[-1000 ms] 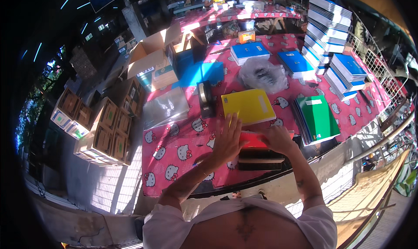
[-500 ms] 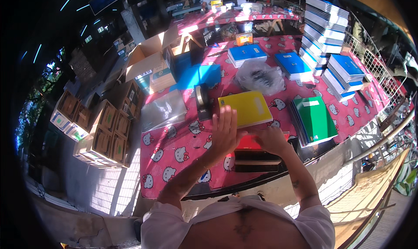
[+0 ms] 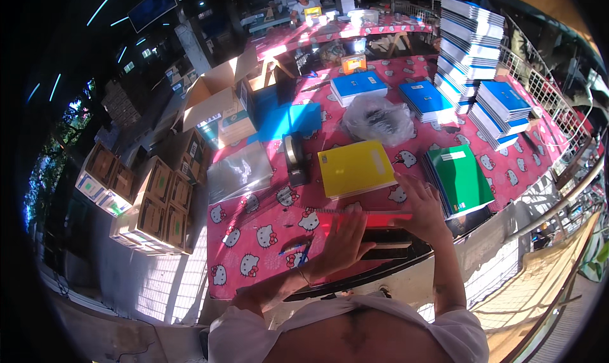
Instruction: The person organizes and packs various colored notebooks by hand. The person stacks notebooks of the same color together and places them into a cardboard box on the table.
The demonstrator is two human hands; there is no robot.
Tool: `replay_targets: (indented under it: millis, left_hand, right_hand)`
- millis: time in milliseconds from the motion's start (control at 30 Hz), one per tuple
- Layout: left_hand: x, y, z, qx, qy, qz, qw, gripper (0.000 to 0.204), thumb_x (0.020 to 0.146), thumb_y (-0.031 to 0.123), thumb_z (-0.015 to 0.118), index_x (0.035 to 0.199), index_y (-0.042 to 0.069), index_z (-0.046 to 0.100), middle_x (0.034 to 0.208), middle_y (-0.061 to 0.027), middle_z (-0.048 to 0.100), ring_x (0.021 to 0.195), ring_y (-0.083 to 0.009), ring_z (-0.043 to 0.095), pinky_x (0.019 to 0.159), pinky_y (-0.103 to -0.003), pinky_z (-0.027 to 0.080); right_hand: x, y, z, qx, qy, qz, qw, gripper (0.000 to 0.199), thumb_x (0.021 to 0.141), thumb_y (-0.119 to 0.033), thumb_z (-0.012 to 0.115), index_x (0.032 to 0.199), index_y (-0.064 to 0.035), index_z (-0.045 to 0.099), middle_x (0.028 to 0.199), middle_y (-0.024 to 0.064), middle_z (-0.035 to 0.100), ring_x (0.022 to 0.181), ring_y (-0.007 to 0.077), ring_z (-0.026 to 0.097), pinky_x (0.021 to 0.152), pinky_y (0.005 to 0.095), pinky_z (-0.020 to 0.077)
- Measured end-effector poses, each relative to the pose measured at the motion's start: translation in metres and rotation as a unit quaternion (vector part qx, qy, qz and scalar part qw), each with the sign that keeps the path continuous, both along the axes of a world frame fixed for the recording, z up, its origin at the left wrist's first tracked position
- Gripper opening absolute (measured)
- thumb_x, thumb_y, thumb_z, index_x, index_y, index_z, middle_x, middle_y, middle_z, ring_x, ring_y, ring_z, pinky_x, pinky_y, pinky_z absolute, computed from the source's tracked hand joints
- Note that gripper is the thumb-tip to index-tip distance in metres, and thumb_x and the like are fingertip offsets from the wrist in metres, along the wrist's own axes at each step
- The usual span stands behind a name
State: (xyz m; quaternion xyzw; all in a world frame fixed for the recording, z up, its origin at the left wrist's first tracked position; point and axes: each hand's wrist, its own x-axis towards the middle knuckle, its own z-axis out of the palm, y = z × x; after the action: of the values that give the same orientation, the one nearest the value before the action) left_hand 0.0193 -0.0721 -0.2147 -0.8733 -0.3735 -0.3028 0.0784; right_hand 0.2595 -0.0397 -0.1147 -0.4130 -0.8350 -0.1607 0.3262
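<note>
A red spiral notebook lies close to the table's near edge, its binding along the far side. My left hand rests on it with fingers stretched out. My right hand is spread at the notebook's right end, thumb reaching over the red cover. Just beyond lies a yellow notebook stack. To the right of my right hand is a stack of green spiral notebooks. Partly hidden by my hands and the red notebook, a dark block with a pale strip sits at the table edge.
Left of the yellow stack stand a black tape dispenser and clear plastic sleeves. Crumpled plastic and blue notebooks lie farther back. A tall notebook stack rises at right. Cartons stand left; a person sits far back.
My left hand has come down and nearer, onto the red notebook. My right hand has moved right and its fingers have spread. More of the red notebook shows toward the left.
</note>
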Motion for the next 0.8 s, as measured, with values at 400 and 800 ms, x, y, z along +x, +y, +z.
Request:
replay_targets:
  millis: [400,800]
  left_hand:
    - [0.001,0.062,0.062,-0.12,0.09,-0.035,0.988,0.028,0.09,0.032,0.069,0.104,0.01,0.059,0.104,-0.0041,0.061,0.104,-0.0208,0.061,0.107,-0.048,0.035]
    - [0.03,0.075,0.048,0.032,0.072,0.101,0.992,0.081,0.095,0.054,0.05,0.147,-0.007,0.035,0.156,-0.0258,0.031,0.149,-0.0397,0.022,0.119,-0.057,0.01]
  right_hand:
    - [0.035,0.007,-0.096,-0.551,0.52,0.2,0.621,0.036,0.09,-0.002,0.07,0.126,-0.0002,0.065,0.119,0.0078,0.069,0.107,0.0151,0.064,0.086,0.025,0.054]
    - [0.033,0.004,-0.088,-0.485,0.465,0.177,0.719,0.035,0.092,-0.01,0.071,0.126,-0.0023,0.067,0.108,0.0043,0.072,0.089,0.0055,0.06,0.078,0.0233,0.0525]
